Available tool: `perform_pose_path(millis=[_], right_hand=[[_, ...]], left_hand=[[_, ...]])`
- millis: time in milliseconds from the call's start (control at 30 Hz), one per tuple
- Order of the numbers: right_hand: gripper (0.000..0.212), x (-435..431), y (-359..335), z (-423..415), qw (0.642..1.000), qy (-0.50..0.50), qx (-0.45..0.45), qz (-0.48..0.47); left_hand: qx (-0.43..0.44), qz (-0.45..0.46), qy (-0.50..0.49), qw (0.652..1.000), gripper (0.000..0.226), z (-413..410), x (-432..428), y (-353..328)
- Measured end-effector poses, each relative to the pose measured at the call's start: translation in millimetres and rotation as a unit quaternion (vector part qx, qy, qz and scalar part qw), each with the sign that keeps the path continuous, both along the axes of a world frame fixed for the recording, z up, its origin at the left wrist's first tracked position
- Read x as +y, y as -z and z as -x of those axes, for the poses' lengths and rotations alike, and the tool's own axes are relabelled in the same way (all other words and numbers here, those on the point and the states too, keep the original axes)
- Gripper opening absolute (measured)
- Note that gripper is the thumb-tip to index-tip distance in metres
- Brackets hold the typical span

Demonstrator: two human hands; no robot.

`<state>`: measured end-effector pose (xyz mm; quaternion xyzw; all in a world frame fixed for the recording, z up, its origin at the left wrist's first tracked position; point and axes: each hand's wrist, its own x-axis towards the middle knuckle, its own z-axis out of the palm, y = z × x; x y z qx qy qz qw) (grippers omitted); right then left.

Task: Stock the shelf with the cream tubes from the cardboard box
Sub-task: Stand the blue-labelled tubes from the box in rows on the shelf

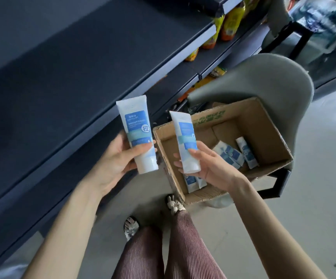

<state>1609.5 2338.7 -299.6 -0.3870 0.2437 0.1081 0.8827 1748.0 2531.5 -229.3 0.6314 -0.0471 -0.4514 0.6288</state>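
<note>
A dark shelf [82, 67] runs along the left. Beside it a grey chair [264, 81] carries the open cardboard box [264, 125]. The left hand [118, 158], fingers curled, grips one cream tube [137, 127] upright before the shelf's edge. The right hand [209, 164] holds a second tube [185, 137] between thumb and fingers above the box's near side. Loose tubes [243, 152] lie inside the box, perhaps five or six, as blur makes the count unsure.

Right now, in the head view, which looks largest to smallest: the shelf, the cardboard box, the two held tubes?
1. shelf
2. cardboard box
3. left-hand tube and right-hand tube: nearly alike, not ranked.
</note>
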Motion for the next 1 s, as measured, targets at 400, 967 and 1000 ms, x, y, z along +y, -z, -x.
perform_pose_path(millis=[400, 967, 1000], right_hand=[[0.036, 48.5, -151.1, -70.4, 0.978, -0.057, -0.172, 0.103], [0.04, 165.5, -306.7, -156.2, 0.904, -0.05, -0.358, 0.228], [0.039, 174.0, -313.2, -163.0, 0.899, -0.055, -0.37, 0.23]], left_hand=[[-0.157, 0.047, -0.086, 0.983, 0.057, -1.6, 81.9, -120.0], [-0.337, 0.135, -0.303, 0.881, 0.054, -11.4, 250.4, -253.0], [-0.34, 0.15, -0.329, 0.868, 0.047, -15.0, 259.8, -256.3]])
